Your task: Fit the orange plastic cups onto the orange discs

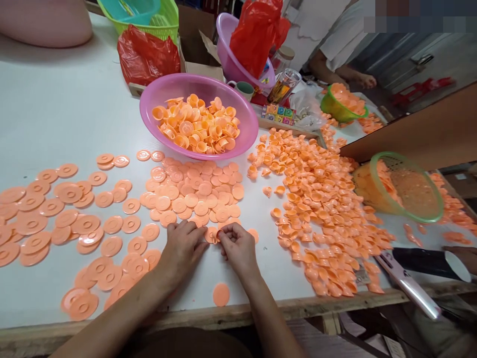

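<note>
Low over the white table, my left hand (186, 243) has its thumb and forefinger closed at the edge of a small orange plastic disc (211, 234). My right hand (238, 246) pinches at the disc's other side; its fingertips hide what they grip. Just beyond both hands lies a spread of orange discs (201, 186), overlapping one another. More discs with a raised ring, like toy saucers (85, 223), are scattered to the left. One plain disc (221, 295) rests near the front edge, between my forearms. A heap of small orange cup-shaped pieces (320, 214) covers the table to the right.
A pink basin (149, 112) holding orange cup-shaped pieces stands ahead. A tipped green basket (428, 194) is at right, near a pink-handled tool (410, 286) and dark cylinder (425, 263). Red bags (149, 57) and a mug (244, 89) stand behind. Another person's hand (367, 80) shows far right.
</note>
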### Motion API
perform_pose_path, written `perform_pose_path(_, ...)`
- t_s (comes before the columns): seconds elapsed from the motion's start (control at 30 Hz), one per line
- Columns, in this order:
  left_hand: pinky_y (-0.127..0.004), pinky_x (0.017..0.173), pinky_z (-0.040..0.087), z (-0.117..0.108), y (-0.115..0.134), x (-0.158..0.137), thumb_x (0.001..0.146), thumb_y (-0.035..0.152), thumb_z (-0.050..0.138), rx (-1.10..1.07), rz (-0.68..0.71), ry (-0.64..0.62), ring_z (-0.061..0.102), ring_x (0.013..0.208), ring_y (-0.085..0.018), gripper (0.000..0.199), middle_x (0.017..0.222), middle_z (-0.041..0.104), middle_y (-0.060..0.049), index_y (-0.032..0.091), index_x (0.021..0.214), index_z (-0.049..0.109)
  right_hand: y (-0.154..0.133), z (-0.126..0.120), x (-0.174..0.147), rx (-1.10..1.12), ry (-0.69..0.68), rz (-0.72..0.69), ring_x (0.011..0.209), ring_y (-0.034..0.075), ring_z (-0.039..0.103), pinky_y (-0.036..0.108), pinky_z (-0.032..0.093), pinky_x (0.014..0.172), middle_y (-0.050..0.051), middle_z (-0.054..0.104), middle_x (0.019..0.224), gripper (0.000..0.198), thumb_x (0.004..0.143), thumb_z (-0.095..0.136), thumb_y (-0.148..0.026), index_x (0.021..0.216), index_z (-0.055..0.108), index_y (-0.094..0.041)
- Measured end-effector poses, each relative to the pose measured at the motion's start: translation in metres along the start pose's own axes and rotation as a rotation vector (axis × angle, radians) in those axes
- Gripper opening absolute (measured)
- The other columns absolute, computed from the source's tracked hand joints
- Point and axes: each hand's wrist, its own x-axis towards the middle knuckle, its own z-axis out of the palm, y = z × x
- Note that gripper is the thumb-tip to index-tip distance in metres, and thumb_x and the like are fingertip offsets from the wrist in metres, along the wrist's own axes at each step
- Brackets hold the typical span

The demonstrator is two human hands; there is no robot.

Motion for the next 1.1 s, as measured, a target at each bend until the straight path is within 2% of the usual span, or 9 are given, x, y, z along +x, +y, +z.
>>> perform_pose_path(0.2,-0.036,0.075,0.029,0.003,0.000,-0.001,0.090,0.019,0.056,-0.023,-0.002,0.005,0.055,0.081,-0.020,0.014,0.080,0.065,-0.002,0.020,0.092,0.070,-0.007,0.011,0.002,-0.331,-0.018,-0.271,0.056,0.014,0.056,0.025,0.041,0.054,-0.001,0.061,0.061,0.013,0.078,0.053,-0.020,0.065,0.052,-0.022)
perform_pose_path(0.3,-0.036,0.075,0.030,-0.004,0.000,0.001,0.088,0.018,0.055,-0.082,-0.030,-0.058,0.055,0.082,-0.021,0.016,0.079,0.065,-0.002,0.021,0.089,0.070,-0.009,0.011,0.001,-0.393,-0.030,-0.286,0.057,0.014,0.056,0.025,0.039,0.056,-0.002,0.060,0.061,0.014,0.078,0.051,-0.017,0.065,0.050,-0.022)
perform_pose_path(0.43,-0.031,0.068,0.036,-0.014,0.007,0.013,0.082,0.018,0.055,-0.357,-0.229,-0.127,0.058,0.073,-0.017,0.016,0.075,0.065,0.000,0.021,0.087,0.070,-0.009,0.010,0.002,-0.426,-0.051,-0.289,0.058,0.015,0.056,0.024,0.038,0.057,-0.001,0.061,0.062,0.013,0.078,0.050,-0.014,0.067,0.049,-0.022)
perform_pose_path(0.57,-0.026,0.058,0.035,-0.009,0.015,0.025,0.078,0.021,0.056,-0.454,-0.380,-0.123,0.054,0.062,-0.014,0.013,0.064,0.062,0.002,0.018,0.066,0.060,-0.010,0.010,0.002,-0.455,-0.044,-0.297,0.061,0.015,0.057,0.024,0.038,0.057,0.000,0.062,0.066,0.013,0.079,0.051,-0.015,0.068,0.050,-0.022)
perform_pose_path(0.67,-0.025,0.056,0.032,-0.002,0.016,0.027,0.077,0.020,0.053,-0.426,-0.379,-0.093,0.049,0.059,-0.013,0.020,0.059,0.057,0.003,0.019,0.058,0.048,-0.010,0.010,0.004,-0.459,-0.056,-0.300,0.061,0.015,0.056,0.024,0.038,0.058,0.000,0.062,0.066,0.013,0.079,0.050,-0.014,0.069,0.049,-0.022)
perform_pose_path(0.83,-0.024,0.056,0.034,0.003,0.011,0.024,0.080,0.025,0.052,-0.439,-0.330,-0.059,0.049,0.059,-0.013,0.019,0.061,0.058,0.003,0.019,0.062,0.051,-0.004,0.016,0.007,-0.389,-0.059,-0.288,0.059,0.015,0.057,0.024,0.040,0.057,-0.001,0.061,0.064,0.014,0.077,0.052,-0.013,0.067,0.048,-0.022)
perform_pose_path(0.97,-0.024,0.055,0.035,0.001,0.012,0.019,0.079,0.025,0.050,-0.383,-0.288,-0.065,0.052,0.058,-0.014,0.019,0.060,0.060,0.002,0.020,0.061,0.050,-0.004,0.019,0.001,-0.348,-0.023,-0.321,0.064,0.016,0.060,0.025,0.044,0.061,0.001,0.065,0.069,0.012,0.080,0.050,-0.014,0.070,0.054,-0.021)
perform_pose_path(1.07,-0.024,0.051,0.037,-0.012,0.013,0.017,0.078,0.026,0.051,-0.403,-0.298,-0.058,0.056,0.052,-0.014,0.016,0.055,0.061,0.003,0.020,0.064,0.055,-0.010,-0.003,0.007,-0.319,-0.157,-0.362,0.064,0.017,0.062,0.026,0.046,0.061,0.001,0.067,0.069,0.015,0.082,0.052,-0.019,0.074,0.064,-0.021)
perform_pose_path(1.1,-0.024,0.050,0.038,-0.022,0.013,0.019,0.078,0.026,0.052,-0.424,-0.323,-0.031,0.056,0.049,-0.013,0.015,0.053,0.060,0.004,0.020,0.065,0.057,-0.012,-0.017,0.013,-0.317,-0.124,-0.383,0.066,0.017,0.062,0.027,0.048,0.063,0.002,0.068,0.071,0.016,0.083,0.052,-0.022,0.077,0.067,-0.021)
